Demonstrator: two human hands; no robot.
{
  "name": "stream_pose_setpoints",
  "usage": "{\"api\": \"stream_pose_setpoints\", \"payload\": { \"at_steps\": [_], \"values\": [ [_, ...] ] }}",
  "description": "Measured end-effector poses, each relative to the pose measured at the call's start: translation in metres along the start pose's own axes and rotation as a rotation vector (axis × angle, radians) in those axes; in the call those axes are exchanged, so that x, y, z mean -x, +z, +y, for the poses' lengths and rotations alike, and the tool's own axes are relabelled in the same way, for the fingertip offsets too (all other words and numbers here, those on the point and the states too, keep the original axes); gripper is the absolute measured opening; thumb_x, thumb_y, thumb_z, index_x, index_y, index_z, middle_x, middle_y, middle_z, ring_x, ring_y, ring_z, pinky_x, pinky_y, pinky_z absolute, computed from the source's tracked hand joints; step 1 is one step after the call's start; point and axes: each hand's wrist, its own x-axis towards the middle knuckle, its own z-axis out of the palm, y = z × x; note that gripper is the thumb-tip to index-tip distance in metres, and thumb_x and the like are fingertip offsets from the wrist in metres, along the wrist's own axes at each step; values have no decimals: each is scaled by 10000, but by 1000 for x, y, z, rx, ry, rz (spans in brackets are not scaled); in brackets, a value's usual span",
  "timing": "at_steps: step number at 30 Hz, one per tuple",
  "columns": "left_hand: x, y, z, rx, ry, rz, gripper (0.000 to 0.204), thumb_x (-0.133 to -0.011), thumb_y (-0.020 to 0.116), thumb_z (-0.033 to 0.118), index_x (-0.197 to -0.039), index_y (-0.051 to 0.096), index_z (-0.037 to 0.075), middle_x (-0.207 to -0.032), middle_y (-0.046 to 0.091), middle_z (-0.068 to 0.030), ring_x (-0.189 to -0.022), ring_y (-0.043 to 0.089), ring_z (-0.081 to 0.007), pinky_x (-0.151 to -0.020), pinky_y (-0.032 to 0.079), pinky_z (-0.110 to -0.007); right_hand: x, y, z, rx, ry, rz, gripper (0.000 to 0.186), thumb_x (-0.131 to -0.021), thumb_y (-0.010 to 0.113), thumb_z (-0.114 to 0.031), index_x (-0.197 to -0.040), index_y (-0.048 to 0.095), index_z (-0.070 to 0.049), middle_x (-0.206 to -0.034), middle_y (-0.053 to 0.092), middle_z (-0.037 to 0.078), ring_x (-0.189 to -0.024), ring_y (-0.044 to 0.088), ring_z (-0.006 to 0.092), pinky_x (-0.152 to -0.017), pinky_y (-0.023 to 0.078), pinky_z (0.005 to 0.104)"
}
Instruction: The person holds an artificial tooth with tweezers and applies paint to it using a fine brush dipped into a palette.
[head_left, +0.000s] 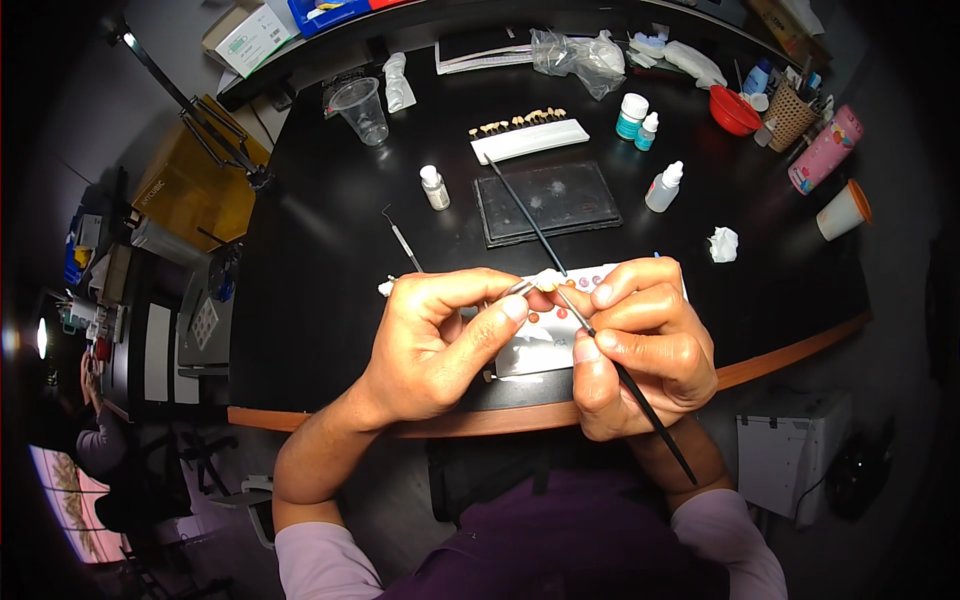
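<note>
— Please, where is the piece being worked on?

— The small, cream-white, irregular piece is between the two hands, held above the flat white palette with round reddish spots. This palette lies near the front edge of the black tabletop.

— And how does each grip stand?

— The left hand pinches a slim metallic tool between thumb and forefinger, and the piece is at the end of it. Whether the fingers also touch the piece, I cannot tell. The right hand pinches a thin brush with a long black handle, and its tip reaches to the piece.

— So, is the work finished?

— In my judgement no, it is somewhere in the middle. The tip is at the piece; how much of the surface is already covered is too small to see.

— What is left, then?

— The piece is not yet set down, and the brush is not laid aside. A second, dark slender brush lies unheld across the black rectangular slab.
</note>
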Motion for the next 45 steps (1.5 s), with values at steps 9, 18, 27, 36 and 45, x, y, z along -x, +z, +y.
{"api": "stream_pose_setpoints", "payload": {
  "at_steps": [9, 18, 27, 36, 45],
  "values": [
    [0, 0, 0, 4, -15, 5, 222, -1025, 621, 62, -1156, 723, -85, -1004, 773, -124, -860, 678, -85, -741, 532, -220, -1, 0, -1, 7, -4, -7, 226, -726, 698, 118, -881, 605, -18, -811, 638, 118, -848, 643, 265, -709, 669, 382],
    [-1, 6, -7, -78, 78, 67, 214, -1023, 622, 95, -1101, 727, -74, -659, 618, -16, -505, 453, -16, -467, 333, -199, 5, 2, 3, -68, 16, 32, 226, -732, 665, 123, -896, 586, -12, -815, 622, 120, -854, 630, 262, -724, 687, 404],
    [-3, 4, -11, -128, 142, 92, 191, -1004, 663, 81, -1081, 746, -73, -724, 655, -42, -521, 491, -34, -471, 360, -203, 2, 1, 4, 10, -9, 5, 231, -737, 683, 124, -905, 598, -9, -823, 623, 120, -855, 638, 268, -710, 686, 379],
    [-2, 1, -6, -116, 80, 82, 167, -961, 700, 14, -1102, 771, -39, -843, 743, -83, -676, 620, -28, -535, 425, -178, 0, 1, 3, 37, -17, -5, 237, -721, 693, 131, -897, 608, -3, -820, 623, 115, -853, 654, 272, -711, 677, 369],
    [-2, 6, -8, -118, 117, 96, 201, -1020, 641, 76, -1112, 731, -78, -688, 646, -21, -509, 476, -19, -468, 346, -201, 2, 3, 3, 15, -6, 11, 226, -723, 693, 129, -886, 610, -3, -818, 626, 112, -853, 659, 275, -709, 668, 365]
  ]
}}
